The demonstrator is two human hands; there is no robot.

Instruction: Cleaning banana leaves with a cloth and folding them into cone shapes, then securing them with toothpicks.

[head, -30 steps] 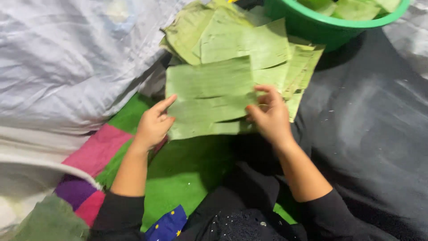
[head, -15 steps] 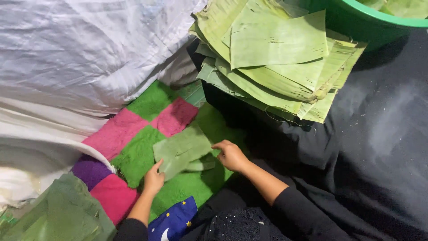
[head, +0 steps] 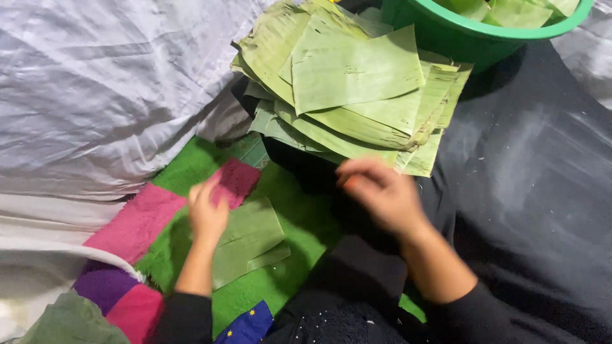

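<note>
The left hand (head: 207, 213), fingers loose and spread, rests over the top edge of a small cut leaf piece (head: 248, 241) that lies flat on the green square of a patchwork mat (head: 191, 169); the hand touches the piece without closing on it. A second, narrower strip (head: 271, 257) sticks out from under that piece on its right side. The right hand (head: 382, 194), blurred, hangs open and holding nothing above a dark cloth (head: 529, 191), just below the near edge of a tall leaf stack (head: 354, 76). The stack, many flat green sheets laid one on another with their corners fanned out, sits well beyond both hands, towards the top of the head view, its lower sheets drooping towards the mat. Behind the stack, touching or almost touching it, stands a green tub (head: 475, 35) with more leaf pieces inside; only its near rim and wall show. Pink squares (head: 137, 220) and a purple one (head: 105, 286) of the mat lie to the left of the left hand, and a crumpled white sheet (head: 102, 89) covers the whole upper left. Both forearms wear black sleeves (head: 185, 318), and a blue patch with yellow stars (head: 248, 323) shows at the bottom edge between them. A folded dull-green cloth (head: 70, 322) fills the bottom left corner.
</note>
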